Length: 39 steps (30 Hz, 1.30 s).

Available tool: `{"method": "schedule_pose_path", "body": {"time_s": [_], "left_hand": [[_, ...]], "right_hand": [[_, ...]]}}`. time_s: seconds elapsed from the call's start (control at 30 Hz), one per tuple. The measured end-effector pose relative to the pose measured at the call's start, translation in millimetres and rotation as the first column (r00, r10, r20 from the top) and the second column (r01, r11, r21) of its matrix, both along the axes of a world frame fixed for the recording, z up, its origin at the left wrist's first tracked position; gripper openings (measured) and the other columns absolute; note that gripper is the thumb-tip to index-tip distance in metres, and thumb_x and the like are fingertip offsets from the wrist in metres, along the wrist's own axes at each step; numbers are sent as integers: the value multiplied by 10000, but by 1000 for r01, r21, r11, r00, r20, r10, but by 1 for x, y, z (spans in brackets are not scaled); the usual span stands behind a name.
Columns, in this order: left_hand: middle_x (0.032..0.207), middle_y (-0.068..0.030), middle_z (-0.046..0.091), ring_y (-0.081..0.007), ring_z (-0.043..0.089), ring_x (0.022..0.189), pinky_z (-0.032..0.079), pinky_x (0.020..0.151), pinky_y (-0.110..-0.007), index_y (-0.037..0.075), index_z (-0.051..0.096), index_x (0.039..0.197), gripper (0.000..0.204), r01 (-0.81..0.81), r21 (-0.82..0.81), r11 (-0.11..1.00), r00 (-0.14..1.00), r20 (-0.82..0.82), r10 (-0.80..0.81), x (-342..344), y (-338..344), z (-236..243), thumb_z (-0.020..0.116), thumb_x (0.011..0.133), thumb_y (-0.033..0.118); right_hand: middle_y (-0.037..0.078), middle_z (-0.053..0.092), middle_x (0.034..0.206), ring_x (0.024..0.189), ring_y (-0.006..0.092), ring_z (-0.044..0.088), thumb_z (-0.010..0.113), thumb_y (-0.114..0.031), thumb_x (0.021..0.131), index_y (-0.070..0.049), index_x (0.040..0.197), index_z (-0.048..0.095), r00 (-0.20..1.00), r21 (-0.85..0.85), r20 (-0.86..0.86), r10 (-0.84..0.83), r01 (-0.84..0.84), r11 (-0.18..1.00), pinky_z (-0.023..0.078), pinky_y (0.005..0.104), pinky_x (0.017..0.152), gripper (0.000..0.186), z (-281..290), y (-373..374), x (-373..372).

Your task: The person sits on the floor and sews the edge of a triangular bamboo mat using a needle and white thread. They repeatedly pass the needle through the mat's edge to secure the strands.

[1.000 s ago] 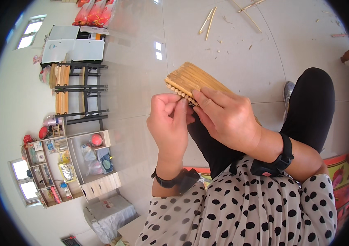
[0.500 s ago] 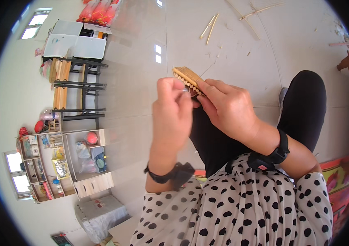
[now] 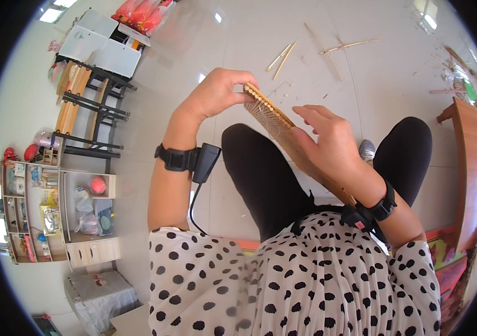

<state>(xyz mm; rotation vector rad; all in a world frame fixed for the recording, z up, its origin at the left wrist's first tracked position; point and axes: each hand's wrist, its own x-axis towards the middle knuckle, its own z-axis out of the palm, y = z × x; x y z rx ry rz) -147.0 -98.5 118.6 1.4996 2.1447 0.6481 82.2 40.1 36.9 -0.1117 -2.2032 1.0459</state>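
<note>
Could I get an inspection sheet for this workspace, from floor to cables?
Surface: pale tiled floor
Job's things: tilted panel of joined straw-coloured stalks, fine strands near its far end
Clutter: loose stalks and scraps on the floor
Hands: left hand pinches the panel's far end; right hand at its edge, grip unclear
Cables: one black cable from the device at the left wrist
Surroundings: shelf unit at left, brown wooden furniture at right

A flat tan stick panel (image 3: pixel 301 157) stands tilted.
</note>
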Motion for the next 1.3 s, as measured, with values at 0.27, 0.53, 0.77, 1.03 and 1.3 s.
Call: {"method": "schedule_pose_path", "body": {"time_s": [0.27,0.53,0.77,1.03,1.3], "left_hand": [[765,-105,711,-264,656,673,502,649,-354,76,713,900,164,58,132,990,970,-243,-24,0,20,15,789,788,169],[719,-124,662,-354,652,662,517,597,-428,40,601,790,251,99,470,877,830,-525,188,54,49,2,801,766,190],[734,-124,634,-349,637,618,506,532,-423,52,580,804,258,-7,670,742,820,-421,388,107,74,-62,809,766,166],[796,-94,610,-292,628,603,495,492,-379,48,585,922,205,-37,752,659,849,-324,417,170,82,-107,746,873,164],[1262,-215,540,-390,637,1011,563,752,-425,-38,449,1417,760,58,648,759,986,-154,56,204,78,-121,798,773,165]], "right_hand": [[156,741,981,754,321,718,725,-37,860,-3,1087,733,996,-69,-43,-79,76,995,580,360,663,230,25,5,36],[157,737,918,751,275,732,710,-60,889,3,1091,736,999,-152,1,-38,38,988,580,333,653,214,20,9,28],[195,739,1005,822,271,738,661,-153,964,42,1169,703,961,-407,-55,-271,226,885,577,332,692,286,-12,19,13],[172,701,1002,830,213,706,661,-219,981,77,1166,640,966,-613,85,-242,242,752,572,330,696,350,-10,17,40],[119,649,986,784,190,630,769,-260,874,40,1222,591,882,-412,63,-467,450,793,548,323,647,493,-14,26,60]]}}
